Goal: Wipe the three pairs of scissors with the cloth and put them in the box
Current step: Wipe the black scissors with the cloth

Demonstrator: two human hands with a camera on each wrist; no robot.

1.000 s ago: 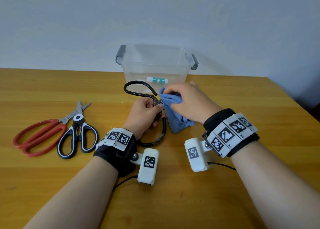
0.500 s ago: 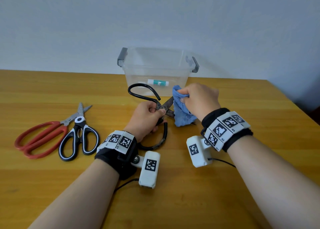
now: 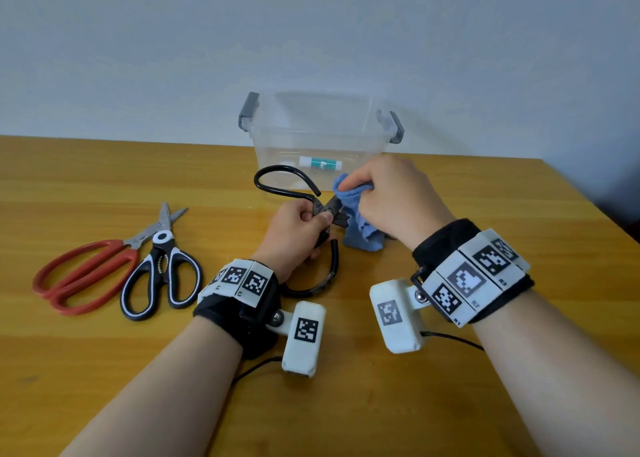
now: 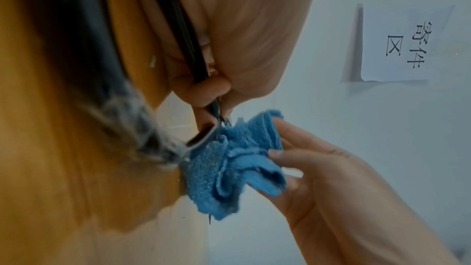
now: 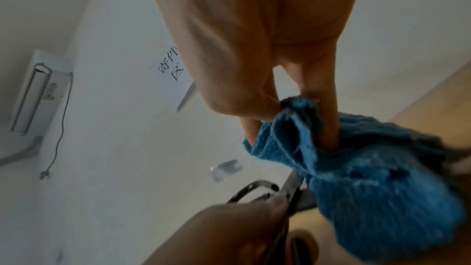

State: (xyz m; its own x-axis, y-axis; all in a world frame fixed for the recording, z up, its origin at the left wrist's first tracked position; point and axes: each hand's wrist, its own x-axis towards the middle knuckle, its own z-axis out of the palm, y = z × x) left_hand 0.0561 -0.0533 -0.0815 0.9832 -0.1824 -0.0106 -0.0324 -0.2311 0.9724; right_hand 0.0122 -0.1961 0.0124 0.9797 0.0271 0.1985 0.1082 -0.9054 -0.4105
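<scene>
Blue cloth point(image 3: 356, 214) pinched in the right hand point(image 3: 391, 197) wraps the blades of the black scissors point(image 3: 294, 193), gripped near the pivot by the left hand point(image 3: 294, 235) above the counter point(image 3: 104, 370); stroke from pivot to tips, fingers off the edges.

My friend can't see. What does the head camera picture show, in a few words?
A person's left hand grips black scissors near the pivot while the right hand holds a blue cloth around the blades. Red scissors and black-and-white scissors lie to the left on the wooden table, a clear box behind.
</scene>
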